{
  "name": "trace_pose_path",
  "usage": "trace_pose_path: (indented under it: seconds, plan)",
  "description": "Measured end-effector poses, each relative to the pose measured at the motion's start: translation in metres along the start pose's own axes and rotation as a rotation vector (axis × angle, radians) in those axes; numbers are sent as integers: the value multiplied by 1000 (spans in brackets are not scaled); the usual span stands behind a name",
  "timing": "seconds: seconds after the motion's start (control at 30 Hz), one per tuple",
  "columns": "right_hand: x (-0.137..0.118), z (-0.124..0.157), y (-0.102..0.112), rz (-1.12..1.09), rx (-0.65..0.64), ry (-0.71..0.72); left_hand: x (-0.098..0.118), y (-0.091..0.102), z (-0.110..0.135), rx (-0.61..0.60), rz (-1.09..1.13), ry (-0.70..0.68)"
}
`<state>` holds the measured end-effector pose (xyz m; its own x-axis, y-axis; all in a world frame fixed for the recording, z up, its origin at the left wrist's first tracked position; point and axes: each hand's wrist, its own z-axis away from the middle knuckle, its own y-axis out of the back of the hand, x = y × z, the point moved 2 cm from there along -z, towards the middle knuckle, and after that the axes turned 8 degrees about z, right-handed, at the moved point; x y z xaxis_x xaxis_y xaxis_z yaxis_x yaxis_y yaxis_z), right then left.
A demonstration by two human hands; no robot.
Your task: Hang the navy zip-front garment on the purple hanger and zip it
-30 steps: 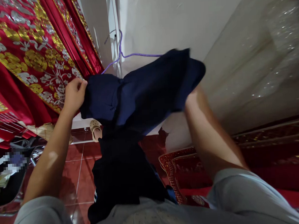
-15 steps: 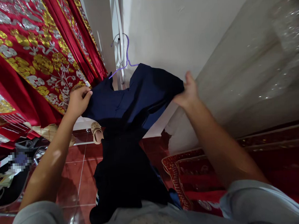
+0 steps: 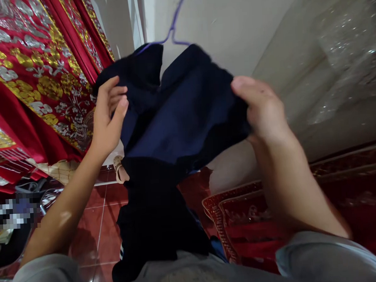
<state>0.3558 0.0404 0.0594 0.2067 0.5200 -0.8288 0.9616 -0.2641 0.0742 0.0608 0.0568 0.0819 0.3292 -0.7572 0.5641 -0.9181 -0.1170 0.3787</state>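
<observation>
A dark navy shirt (image 3: 181, 120) hangs in front of me on a thin purple hanger (image 3: 172, 31). The hanger's hook runs out of the top of the view. My right hand (image 3: 264, 108) grips the shirt at its right side, thumb on the front and the other fingers hidden behind the cloth. At the left side my left hand (image 3: 109, 115) has its fingers apart and slightly curled, just in front of the cloth. Whether its fingertips touch the fabric I cannot tell.
Red curtains (image 3: 48, 76) with gold and silver patterns hang on the left. A pale wall (image 3: 233, 26) stands behind, with clear plastic sheeting (image 3: 343, 55) on the right. Red embroidered cloth (image 3: 251, 229) lies lower right. A black tray (image 3: 12, 244) with items is lower left, above red floor tiles (image 3: 98, 228).
The shirt and hanger have come up and nearer to me, and the hanger has left the hook-like bar. My left hand has let go of the shirt's edge; my right hand has turned over.
</observation>
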Motion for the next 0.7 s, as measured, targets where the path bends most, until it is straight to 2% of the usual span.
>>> trace_pose_path:
  seconds: [0.07,0.17,0.2,0.23,0.27,0.3,0.4,0.47,0.5,0.53,0.6,0.67,0.7]
  plan:
    - [-18,29,-23,27,-316,99,0,-1,6,-63,152,166]
    - [-32,74,-63,115,-917,327,3,3,21,-141,244,401]
    - [-32,84,-72,109,-1061,399,5,7,29,-141,263,468]
    - [-31,90,-78,100,-1143,461,7,13,39,-145,283,533]
    - [-28,91,-81,94,-1154,514,10,20,48,-158,298,593]
    - [-24,88,-81,101,-1095,555,13,27,58,-191,304,649]
    - [-3,56,-72,171,-703,574,24,50,78,-394,238,764]
    - [18,33,-69,222,-527,504,31,64,79,-491,159,717]
    - [29,24,-69,239,-508,441,34,70,75,-500,128,653]
    - [40,18,-71,242,-549,362,36,75,70,-479,110,576]
    - [59,15,-74,194,-754,156,35,82,58,-402,107,447]
    - [67,21,-72,48,-922,-58,27,84,47,-311,122,404]
    - [66,24,-69,-42,-945,-145,20,84,43,-257,139,402]
